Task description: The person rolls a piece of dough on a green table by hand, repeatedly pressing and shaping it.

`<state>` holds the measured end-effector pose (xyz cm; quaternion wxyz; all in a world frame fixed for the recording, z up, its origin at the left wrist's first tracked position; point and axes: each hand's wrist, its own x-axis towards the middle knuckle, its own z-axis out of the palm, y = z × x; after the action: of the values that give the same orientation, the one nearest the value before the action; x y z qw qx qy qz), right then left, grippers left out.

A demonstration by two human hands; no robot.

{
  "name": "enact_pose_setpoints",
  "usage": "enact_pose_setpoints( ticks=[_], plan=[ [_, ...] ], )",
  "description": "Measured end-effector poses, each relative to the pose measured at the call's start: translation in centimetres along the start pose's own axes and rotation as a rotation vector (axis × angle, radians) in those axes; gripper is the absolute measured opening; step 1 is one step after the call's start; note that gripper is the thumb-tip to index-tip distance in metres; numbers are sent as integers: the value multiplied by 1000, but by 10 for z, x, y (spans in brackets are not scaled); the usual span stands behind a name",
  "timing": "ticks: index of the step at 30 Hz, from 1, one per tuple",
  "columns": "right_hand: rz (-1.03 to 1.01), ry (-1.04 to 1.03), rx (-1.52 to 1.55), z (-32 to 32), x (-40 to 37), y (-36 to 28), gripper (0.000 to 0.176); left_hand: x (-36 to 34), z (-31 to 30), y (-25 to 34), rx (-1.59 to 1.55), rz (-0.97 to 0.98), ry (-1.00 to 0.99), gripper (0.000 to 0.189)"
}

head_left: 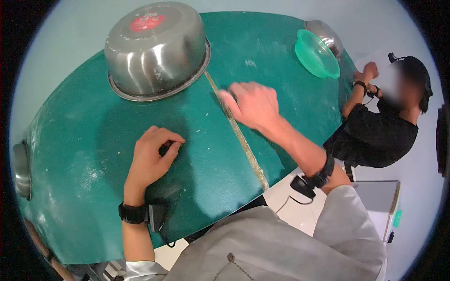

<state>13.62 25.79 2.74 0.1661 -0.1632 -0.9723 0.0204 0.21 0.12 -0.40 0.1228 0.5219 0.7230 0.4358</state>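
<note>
My left hand [157, 152] hovers over the green tabletop [89, 136], thumb and forefinger curled together in a pinch. What it holds, if anything, is too small or hidden to name. To its right, my right hand [255, 104] is over the tabletop, beside a pale strip [243, 146] running across the green surface. Its thumb is apart from the bent fingers, slightly smeared by motion, and nothing shows in it. Beyond both hands, a large steel basin [157, 51] sits upside down, a red label on its base. Small white specks dot the tabletop near my left hand.
A green plastic bowl [317, 54] rests at the far right, with a metal bowl [326, 37] behind it. Another metal bowl [21, 171] stands at the left edge. A person in black [384, 131] is at the table's right side; another person's arm [47, 253] shows lower left.
</note>
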Motion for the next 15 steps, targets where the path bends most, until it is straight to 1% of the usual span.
enact_pose_setpoints(
  ticks=[1,2,3,5,6,8,9,10,11,13,15],
  plan=[
    [38,-53,-57,6,11,3,42,1,1,0,-14,15,21,11],
    [51,-14,-67,15,21,12,46,1,1,1,-17,8,11,11],
    [56,-22,-61,21,28,20,46,1,0,1,-4,-1,8,11],
    [99,86,-81,28,37,36,47,1,1,1,11,-11,-5,11],
    [107,87,-79,34,40,45,47,0,1,1,12,-7,7,11],
    [142,234,24,36,36,64,43,0,-2,7,21,30,10,11],
    [145,254,18,33,29,66,43,-2,-1,4,0,-5,-1,10],
    [137,265,105,28,20,66,43,-2,-1,3,-19,-39,-1,10],
    [121,272,195,25,13,64,43,-2,-2,4,-9,-22,20,10],
    [91,265,244,25,-3,68,42,-3,-4,3,-14,-28,-24,10],
    [-28,452,541,21,-16,68,44,-3,-3,0,-14,-3,14,10]
  ],
)
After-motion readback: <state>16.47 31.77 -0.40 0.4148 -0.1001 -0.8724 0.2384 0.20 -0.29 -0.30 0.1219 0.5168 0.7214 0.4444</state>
